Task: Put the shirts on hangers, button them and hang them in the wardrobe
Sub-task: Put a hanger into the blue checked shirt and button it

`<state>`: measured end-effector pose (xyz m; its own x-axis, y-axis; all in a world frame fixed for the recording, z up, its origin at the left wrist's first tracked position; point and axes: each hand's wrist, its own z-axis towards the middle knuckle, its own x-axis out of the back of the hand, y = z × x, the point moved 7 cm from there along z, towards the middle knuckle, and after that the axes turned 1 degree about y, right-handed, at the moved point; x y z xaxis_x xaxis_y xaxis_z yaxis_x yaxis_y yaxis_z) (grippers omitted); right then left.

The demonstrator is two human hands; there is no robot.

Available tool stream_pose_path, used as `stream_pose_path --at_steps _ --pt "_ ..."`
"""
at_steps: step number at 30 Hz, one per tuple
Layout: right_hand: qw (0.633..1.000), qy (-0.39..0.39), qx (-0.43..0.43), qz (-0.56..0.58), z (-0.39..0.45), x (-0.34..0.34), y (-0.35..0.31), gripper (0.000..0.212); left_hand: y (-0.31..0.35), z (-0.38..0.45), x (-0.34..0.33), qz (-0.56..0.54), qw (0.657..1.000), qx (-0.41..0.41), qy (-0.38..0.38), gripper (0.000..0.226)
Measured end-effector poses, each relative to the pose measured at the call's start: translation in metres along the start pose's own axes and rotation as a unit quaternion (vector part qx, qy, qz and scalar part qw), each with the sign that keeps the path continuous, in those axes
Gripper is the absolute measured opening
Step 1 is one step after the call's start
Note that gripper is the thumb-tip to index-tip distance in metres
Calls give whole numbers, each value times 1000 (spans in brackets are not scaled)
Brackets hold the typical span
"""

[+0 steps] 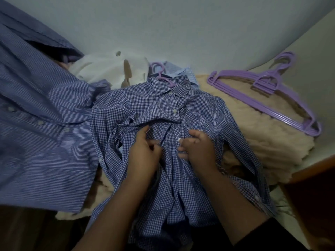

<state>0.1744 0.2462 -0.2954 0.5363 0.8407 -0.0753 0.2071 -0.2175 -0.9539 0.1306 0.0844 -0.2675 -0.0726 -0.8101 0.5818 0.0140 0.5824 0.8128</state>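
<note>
Buttoning mid-placket on the blue-and-white gingham cotton shirt [181,134], which lies front-up on the beige fluffy blanket [253,142] with a purple plastic hanger [164,77] hook showing at its collar. Left hand [145,151] pinches one placket edge with curled fingers; right hand [196,147] pinches the other beside a white button, likely to line up the hole. Top buttons look done. Blue striped shirt [39,124] sits left, spare purple hangers [268,91] right.
</note>
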Motion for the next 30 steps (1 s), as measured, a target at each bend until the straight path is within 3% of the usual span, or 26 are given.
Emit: stream_pose_path --at_steps 5,7,17,26,30 --pt "997 0 42 -58 -12 -13 -5 35 -5 -9 -4 -212 969 128 -12 48" --pt "997 2 49 -60 -15 -15 -7 30 -6 -14 -9 -245 958 146 -20 47" --pt "998 18 45 -36 -19 -8 -14 28 -1 -20 -9 -200 976 89 10 47" --pt "999 16 20 -47 -16 -8 -6 28 0 -18 -15 -222 974 47 -13 38" --pt "996 -11 37 -79 -18 -8 -11 20 3 -16 -15 -256 965 44 -20 45"
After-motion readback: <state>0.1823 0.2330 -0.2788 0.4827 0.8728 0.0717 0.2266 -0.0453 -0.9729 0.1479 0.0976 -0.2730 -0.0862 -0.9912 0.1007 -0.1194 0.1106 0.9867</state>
